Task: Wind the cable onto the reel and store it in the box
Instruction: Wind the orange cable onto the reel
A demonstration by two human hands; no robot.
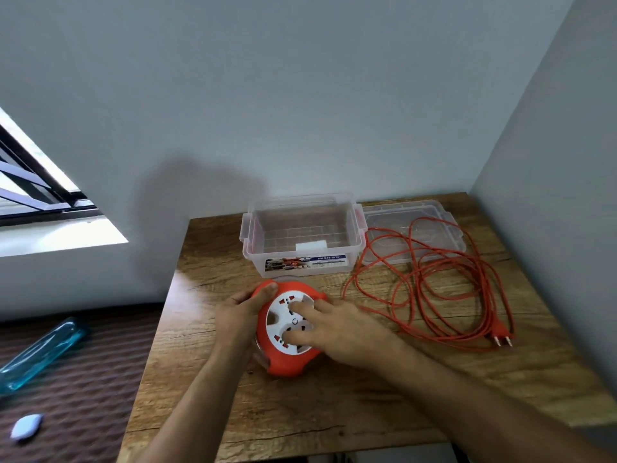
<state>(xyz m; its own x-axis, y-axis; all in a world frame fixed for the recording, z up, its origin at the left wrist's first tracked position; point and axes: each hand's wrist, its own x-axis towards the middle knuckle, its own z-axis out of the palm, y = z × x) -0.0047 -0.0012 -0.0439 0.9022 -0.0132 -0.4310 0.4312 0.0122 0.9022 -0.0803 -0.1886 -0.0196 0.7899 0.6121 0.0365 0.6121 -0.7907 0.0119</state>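
The person stands at the wooden surface point(334, 389) with both hands on the orange reel point(287, 329). The left hand point(238, 312) grips the reel's left edge, its fingers point(267, 290) curled over the orange rim. The right hand point(337, 324) lies on the white socket face, its fingers point(295, 307) spread apart and pressing into the middle disc, not closed around anything; I judge it is ready to turn this disc. The cable point(430, 285) is almost all unwound: it lies in loose, crossing loops to the right of the right hand, well apart from the fingers, and some loops rest over the clear lid point(394, 212). The plug point(500, 339) lies at the near right end of the heap. The open clear box point(300, 238) stands just beyond the reel, behind both hands, and it holds nothing that I can tell except a small white piece at the front. Winding seems to be only at the beginning. The risk I see is in the tangled heap: if the disc is turned fast, the crossing loops may pull tight into a knot, or drag the lid across the surface. The plug may also whip against the box. If the left hand loosens, the whole reel could spin instead of the disc.
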